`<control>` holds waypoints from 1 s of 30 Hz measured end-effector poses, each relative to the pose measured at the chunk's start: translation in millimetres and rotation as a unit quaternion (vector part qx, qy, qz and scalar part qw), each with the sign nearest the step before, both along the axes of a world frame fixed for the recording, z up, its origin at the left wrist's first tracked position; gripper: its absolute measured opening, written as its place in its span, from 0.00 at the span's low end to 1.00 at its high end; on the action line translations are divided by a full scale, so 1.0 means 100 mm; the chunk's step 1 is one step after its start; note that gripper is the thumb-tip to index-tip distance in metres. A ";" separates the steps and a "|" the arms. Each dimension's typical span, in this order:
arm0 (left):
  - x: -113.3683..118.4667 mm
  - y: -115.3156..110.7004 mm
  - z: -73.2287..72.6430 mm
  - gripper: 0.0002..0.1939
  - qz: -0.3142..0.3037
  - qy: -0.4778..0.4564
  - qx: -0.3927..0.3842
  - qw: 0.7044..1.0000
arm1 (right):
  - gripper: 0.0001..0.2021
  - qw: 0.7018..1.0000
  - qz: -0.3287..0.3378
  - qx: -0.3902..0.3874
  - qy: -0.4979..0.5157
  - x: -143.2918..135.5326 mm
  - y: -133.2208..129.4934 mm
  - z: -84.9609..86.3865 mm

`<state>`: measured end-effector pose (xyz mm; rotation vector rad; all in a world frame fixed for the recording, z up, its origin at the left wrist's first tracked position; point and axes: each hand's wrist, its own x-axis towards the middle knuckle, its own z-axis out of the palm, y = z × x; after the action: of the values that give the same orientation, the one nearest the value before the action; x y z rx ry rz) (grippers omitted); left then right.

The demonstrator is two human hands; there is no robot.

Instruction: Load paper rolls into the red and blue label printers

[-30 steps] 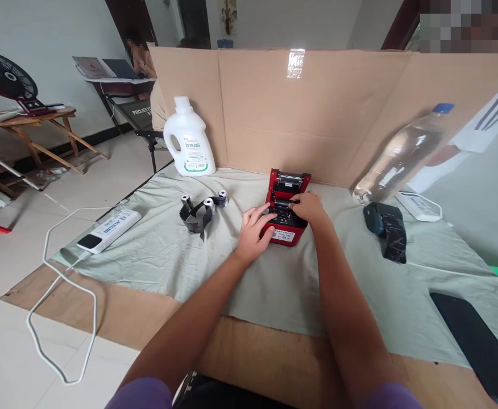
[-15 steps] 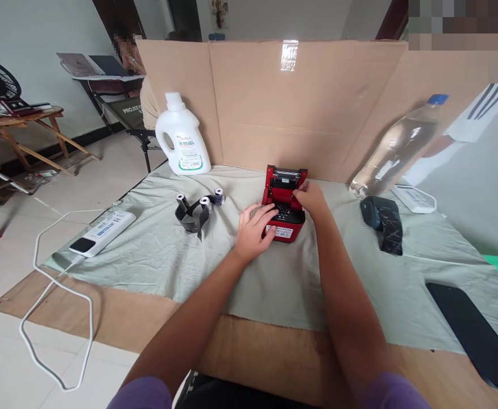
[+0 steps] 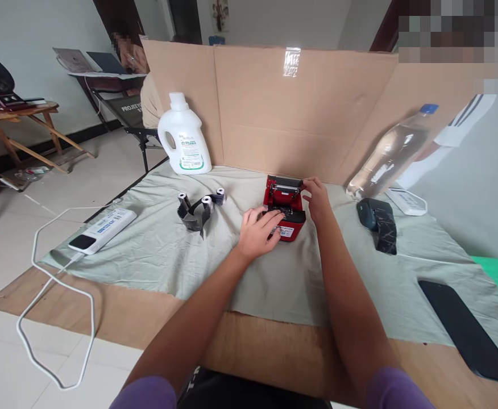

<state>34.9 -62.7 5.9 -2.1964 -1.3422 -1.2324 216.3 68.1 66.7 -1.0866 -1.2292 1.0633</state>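
The left hand is resting loosely spread fingers on the red-and-black, box-shaped plastic device, which is sitting open on the green-cloth-covered table; the right hand's bent fingers are meeting its raised lid (whether gripping, one cannot tell).

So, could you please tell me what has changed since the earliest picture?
The right hand has moved up from the opening of the red printer to the upper right of its raised lid, whose top now sits lower, seemingly tipped forward. The left hand stays on the printer's near side; the white detergent jug and black strip with rolls are unmoved.
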 end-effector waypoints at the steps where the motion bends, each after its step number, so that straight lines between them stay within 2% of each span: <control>1: 0.00 0.00 0.00 0.20 0.001 -0.001 0.006 1.000 | 0.09 1.000 0.010 -0.002 0.000 0.02 -0.03 0.00; 4: -0.02 0.01 -0.01 0.20 -0.001 -0.005 0.019 1.000 | 0.08 0.999 0.035 -0.004 0.015 0.07 -0.10 -0.07; 8: -0.04 0.01 -0.04 0.19 -0.013 -0.009 0.013 1.000 | 0.07 0.995 0.082 0.019 0.055 0.06 -0.19 -0.27; 9: -0.04 0.01 -0.04 0.19 -0.008 -0.020 0.008 1.000 | 0.10 0.992 0.104 0.017 0.075 0.05 -0.22 -0.33; 13: -0.11 0.02 -0.03 0.21 0.027 -0.115 -0.031 0.993 | 0.33 0.975 0.154 -0.014 0.162 0.00 -0.29 -0.48; 16: -0.19 0.07 -0.02 0.22 0.001 -0.153 -0.083 0.985 | 0.39 0.972 0.148 -0.036 0.178 0.00 -0.28 -0.55; 20: -0.25 0.13 0.01 0.23 -0.012 -0.157 -0.122 0.980 | 0.40 0.971 0.146 -0.036 0.187 0.01 -0.24 -0.61; 24: -0.27 0.14 0.06 0.23 0.001 -0.106 -0.124 0.987 | 0.40 0.969 0.146 -0.040 0.194 0.02 -0.22 -0.60; 30: -0.25 0.12 0.05 0.23 0.011 -0.104 -0.116 0.988 | 0.35 0.966 0.173 -0.019 0.192 0.02 -0.31 -0.59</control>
<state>10.0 -50.6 10.4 -2.2466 -1.6645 -1.3902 217.8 37.2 7.8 -0.6596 -1.1033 1.4908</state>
